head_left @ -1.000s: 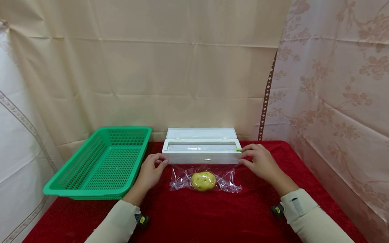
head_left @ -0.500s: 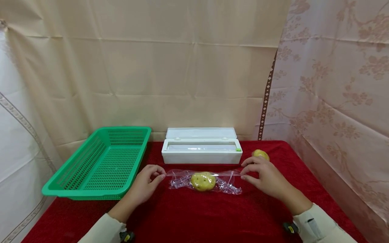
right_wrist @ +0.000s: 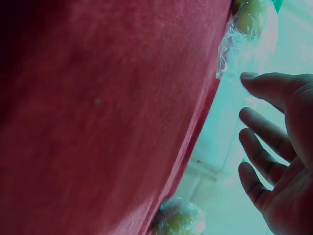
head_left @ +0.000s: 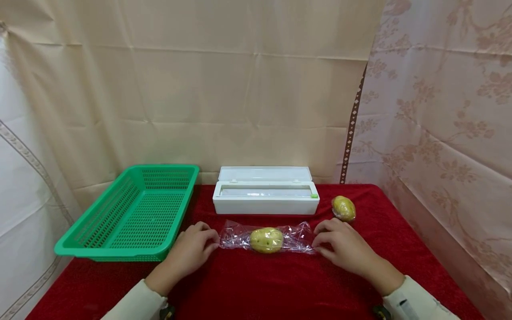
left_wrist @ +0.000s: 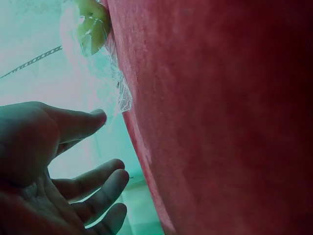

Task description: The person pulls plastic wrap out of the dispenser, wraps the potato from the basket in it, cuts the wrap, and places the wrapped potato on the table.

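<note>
A yellow potato [head_left: 266, 240] lies on the red cloth in the head view, under clear plastic wrap [head_left: 296, 235] that spreads to both sides of it. At the wrap's left end, my left hand [head_left: 191, 246] pinches the film between thumb and forefinger, its other fingers loosely bent. My right hand [head_left: 343, 246] pinches the opposite end in the same way. In the left wrist view the crinkled film [left_wrist: 123, 93] runs from the potato [left_wrist: 93, 27] towards the thumb tip. The right wrist view shows film [right_wrist: 230, 46] close by the right thumb, its forefinger mostly hidden behind it.
Behind the potato stands a white wrap dispenser box [head_left: 266, 206] with its lid raised and a green slider [head_left: 314, 196] at right. A second, film-wrapped potato [head_left: 343, 208] rests beyond my right hand. A green plastic basket [head_left: 116, 252] occupies the left side.
Both hands have drawn the film from the dispenser's front towards me, over the potato, and lowered it. The second potato, earlier hidden behind the right hand, now shows fully.
</note>
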Demonstrator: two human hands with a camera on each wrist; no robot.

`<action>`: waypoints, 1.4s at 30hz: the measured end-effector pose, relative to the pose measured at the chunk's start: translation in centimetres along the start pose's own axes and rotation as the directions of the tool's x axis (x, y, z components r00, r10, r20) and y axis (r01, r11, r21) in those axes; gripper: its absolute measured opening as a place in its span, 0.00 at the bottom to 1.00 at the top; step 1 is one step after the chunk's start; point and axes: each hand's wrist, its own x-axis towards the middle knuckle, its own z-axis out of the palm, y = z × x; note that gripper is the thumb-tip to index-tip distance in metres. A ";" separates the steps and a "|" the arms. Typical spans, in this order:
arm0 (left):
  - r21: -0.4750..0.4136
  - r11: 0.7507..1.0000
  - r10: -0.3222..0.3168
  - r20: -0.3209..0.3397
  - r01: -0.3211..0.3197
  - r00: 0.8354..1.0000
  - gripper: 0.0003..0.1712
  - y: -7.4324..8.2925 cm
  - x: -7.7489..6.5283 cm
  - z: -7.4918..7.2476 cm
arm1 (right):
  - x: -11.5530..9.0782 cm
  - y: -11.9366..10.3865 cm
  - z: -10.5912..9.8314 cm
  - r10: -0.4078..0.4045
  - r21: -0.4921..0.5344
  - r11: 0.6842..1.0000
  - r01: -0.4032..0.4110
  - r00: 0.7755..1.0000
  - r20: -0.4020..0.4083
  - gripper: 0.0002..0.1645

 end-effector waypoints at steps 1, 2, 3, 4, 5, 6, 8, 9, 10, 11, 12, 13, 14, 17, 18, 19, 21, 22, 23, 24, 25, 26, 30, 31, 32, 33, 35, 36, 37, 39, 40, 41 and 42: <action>0.027 1.000 0.000 0.005 -0.001 1.000 0.07 0.1 0.2 0.1 | 0.1 0.0 0.1 -0.005 -0.010 1.000 0.005 1.000 0.002 0.12; 0.050 0.999 0.000 0.009 0.000 1.000 0.07 0.2 0.4 0.1 | 0.3 -0.1 0.3 -0.007 -0.019 1.000 0.007 1.000 0.007 0.12; 0.070 0.998 -0.001 0.012 0.000 1.000 0.07 0.3 0.6 0.1 | 0.4 -0.1 0.4 -0.007 -0.026 1.000 0.007 1.000 0.013 0.11; 0.086 0.996 -0.002 0.015 0.001 1.000 0.06 0.4 0.8 0.2 | 0.6 -0.1 0.5 -0.004 -0.030 1.000 0.005 1.000 0.020 0.11; 0.098 0.995 -0.002 0.015 0.000 1.000 0.06 0.4 0.9 0.2 | 0.7 -0.1 0.7 -0.001 -0.037 0.999 0.002 1.000 0.029 0.11; 0.107 0.994 -0.001 0.018 -0.001 1.000 0.06 0.5 1.1 0.2 | 0.8 0.0 0.8 0.002 -0.041 0.999 0.000 0.999 0.038 0.11; 0.114 0.993 0.001 0.026 -0.004 1.000 0.05 0.7 1.3 0.2 | 0.9 0.1 1.1 0.013 -0.046 0.999 -0.010 0.998 0.059 0.11; 0.117 0.993 -0.001 0.036 -0.003 0.999 0.04 0.8 1.4 0.2 | 1.0 0.1 1.3 0.017 -0.050 0.999 -0.014 0.998 0.067 0.11; 0.118 0.993 -0.006 0.046 0.000 0.999 0.04 0.9 1.5 0.2 | 1.0 0.2 1.4 0.020 -0.053 0.998 -0.016 0.997 0.074 0.11; 0.117 0.993 -0.009 0.060 0.002 0.998 0.04 0.9 1.6 0.2 | 1.0 0.3 1.5 0.024 -0.054 0.998 -0.019 0.997 0.080 0.10; 0.114 0.993 -0.016 0.076 0.007 0.997 0.03 1.0 1.7 0.2 | 1.0 0.4 1.5 0.027 -0.052 0.998 -0.023 0.996 0.086 0.11; 0.108 0.994 -0.025 0.089 0.016 0.996 0.04 1.0 1.7 0.2 | 1.0 0.4 1.5 0.031 -0.049 0.998 -0.027 0.995 0.091 0.11; 0.098 0.995 -0.041 0.104 0.031 0.994 0.04 1.0 1.8 0.2 | 1.0 0.5 1.5 0.037 -0.043 0.999 -0.033 0.995 0.097 0.10; 0.042 0.996 -0.083 0.102 0.079 0.991 0.05 1.1 1.7 0.0 | 1.0 0.6 1.2 0.091 0.010 0.996 -0.093 0.988 0.122 0.12; 0.006 0.995 -0.102 0.087 0.102 0.991 0.06 1.2 1.7 -0.2 | 1.1 0.6 1.0 0.117 0.050 0.991 -0.124 0.985 0.128 0.12; -0.035 0.992 -0.117 0.064 0.119 0.991 0.06 1.3 1.7 -0.4 | 1.3 0.6 0.8 0.145 0.096 0.983 -0.157 0.981 0.128 0.13; -0.125 0.982 -0.138 0.010 0.138 0.990 0.06 1.6 1.5 -0.8 | 1.8 0.5 0.5 0.192 0.187 0.960 -0.210 0.975 0.111 0.14; -0.176 0.975 -0.143 -0.016 0.138 0.990 0.06 1.8 1.5 -1.0 | 2.1 0.4 0.4 0.208 0.232 0.946 -0.226 0.973 0.098 0.14; -0.229 0.964 -0.144 -0.035 0.132 0.989 0.05 2.2 1.5 -1.2 | 2.6 0.2 0.4 0.219 0.271 0.934 -0.234 0.972 0.083 0.14; -0.284 0.951 -0.141 -0.038 0.125 0.989 0.05 2.7 1.4 -1.4 | 3.1 0.0 0.5 0.223 0.299 0.925 -0.234 0.972 0.070 0.14; -0.333 0.937 -0.124 -0.030 0.107 0.992 0.04 3.3 1.4 -1.4 | 3.7 -0.2 0.6 0.221 0.311 0.922 -0.230 0.973 0.065 0.14; -0.392 0.915 -0.104 -0.005 0.094 0.995 0.04 3.9 1.4 -1.4 | 4.4 -0.5 0.8 0.213 0.317 0.922 -0.224 0.975 0.070 0.15; -0.675 0.727 0.014 0.200 0.127 0.980 0.13 6.6 1.3 -0.5 | 7.0 -1.3 2.0 0.169 0.335 0.914 -0.230 0.965 0.200 0.27; -0.737 0.654 0.040 0.256 0.169 0.966 0.17 7.2 1.2 -0.1 | 7.5 -1.4 2.3 0.157 0.342 0.910 -0.236 0.957 0.244 0.31; -0.788 0.574 0.057 0.309 0.222 0.949 0.20 7.7 1.1 0.3 | 7.9 -1.5 2.7 0.146 0.349 0.904 -0.245 0.947 0.286 0.34; -0.819 0.502 0.065 0.357 0.279 0.932 0.23 8.1 1.1 0.8 | 8.3 -1.5 3.0 0.135 0.357 0.899 -0.253 0.937 0.322 0.37; -0.847 0.372 0.065 0.431 0.379 0.900 0.25 8.8 0.9 1.6 | 8.9 -1.6 3.5 0.115 0.372 0.890 -0.263 0.920 0.375 0.38; -0.850 0.327 0.060 0.455 0.413 0.889 0.25 9.0 0.8 1.9 | 9.1 -1.7 3.6 0.108 0.376 0.887 -0.266 0.914 0.391 0.37; -0.848 0.294 0.054 0.475 0.440 0.879 0.25 9.1 0.8 2.1 | 9.2 -1.7 3.8 0.100 0.380 0.886 -0.265 0.910 0.401 0.35; -0.843 0.254 0.040 0.499 0.474 0.866 0.24 9.2 0.7 2.5 | 9.5 -1.9 3.9 0.092 0.380 0.886 -0.265 0.905 0.416 0.31; -0.843 0.241 0.036 0.504 0.482 0.863 0.24 9.2 0.7 2.7 | 9.5 -1.9 4.0 0.090 0.379 0.886 -0.266 0.902 0.421 0.29; -0.843 0.233 0.033 0.506 0.485 0.862 0.24 9.2 0.8 2.8 | 9.6 -2.0 4.0 0.091 0.379 0.886 -0.268 0.901 0.425 0.27; -0.843 0.226 0.029 0.506 0.488 0.862 0.24 9.2 0.8 2.9 | 9.7 -2.0 4.0 0.091 0.380 0.885 -0.270 0.899 0.427 0.26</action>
